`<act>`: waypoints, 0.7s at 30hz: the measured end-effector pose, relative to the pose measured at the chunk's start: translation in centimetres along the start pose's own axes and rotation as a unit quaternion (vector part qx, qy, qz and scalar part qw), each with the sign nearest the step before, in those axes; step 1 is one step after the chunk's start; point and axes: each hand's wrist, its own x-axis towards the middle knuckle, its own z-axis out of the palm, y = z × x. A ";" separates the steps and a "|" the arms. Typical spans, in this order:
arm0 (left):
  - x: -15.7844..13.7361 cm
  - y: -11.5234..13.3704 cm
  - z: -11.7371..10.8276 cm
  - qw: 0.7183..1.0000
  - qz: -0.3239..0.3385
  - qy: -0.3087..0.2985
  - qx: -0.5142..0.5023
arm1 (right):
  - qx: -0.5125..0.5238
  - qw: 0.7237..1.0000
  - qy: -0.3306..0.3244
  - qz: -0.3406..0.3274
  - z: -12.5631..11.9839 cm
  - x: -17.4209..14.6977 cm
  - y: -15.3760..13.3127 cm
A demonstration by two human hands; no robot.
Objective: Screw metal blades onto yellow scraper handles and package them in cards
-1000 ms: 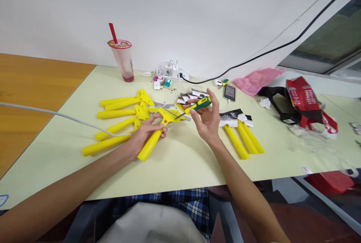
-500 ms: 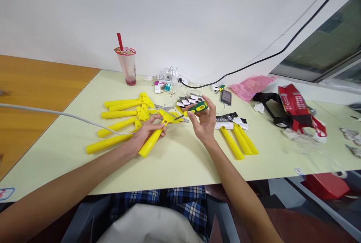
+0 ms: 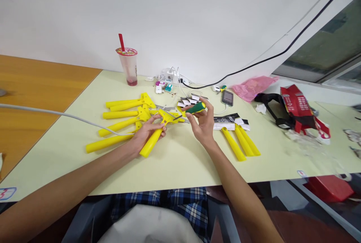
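My left hand [image 3: 149,128] is closed around a yellow plastic scraper [image 3: 152,142], its handle slanting toward me and its triangular head facing away. In my right hand [image 3: 203,123] is a screwdriver with a green and yellow handle [image 3: 196,108], held between thumb and fingers. Its thin shaft points left and down to the scraper's head; whether the tip touches a screw is too small to tell. Several more yellow scrapers [image 3: 118,126] lie fanned out left of my left hand. Behind my right hand sit stacked black-and-white packs [image 3: 186,102].
At right lie yellow-handled scrapers [image 3: 233,144] with black-and-white sleeves. A plastic cup [image 3: 128,66] with a red straw, a power strip [image 3: 169,74] and a phone [image 3: 227,98] stand along the wall. Farther right are a pink bag [image 3: 251,88] and a red bag [image 3: 299,106].
The screwdriver's handle has turned in my right fingers, showing more green now. My left hand and the scraper keep nearly the same place. The whole view has shifted slightly.
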 end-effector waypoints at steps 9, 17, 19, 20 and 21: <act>-0.2 0.0 0.4 1.000 -0.005 -0.005 0.016 | -0.026 0.999 0.041 0.003 -0.2 0.0 0.4; -0.1 0.1 0.3 1.000 -0.005 0.004 0.008 | 0.015 1.000 0.020 0.001 0.4 -0.2 0.5; -0.2 0.1 0.3 1.000 -0.008 0.004 0.008 | -0.012 0.999 0.032 -0.001 0.3 -0.2 0.5; -0.2 0.1 0.3 1.000 -0.008 0.003 0.008 | -0.021 0.999 0.033 0.000 0.2 -0.2 0.5; -0.2 0.1 0.3 1.000 -0.008 0.003 0.007 | -0.023 0.999 0.030 0.002 0.2 -0.2 0.4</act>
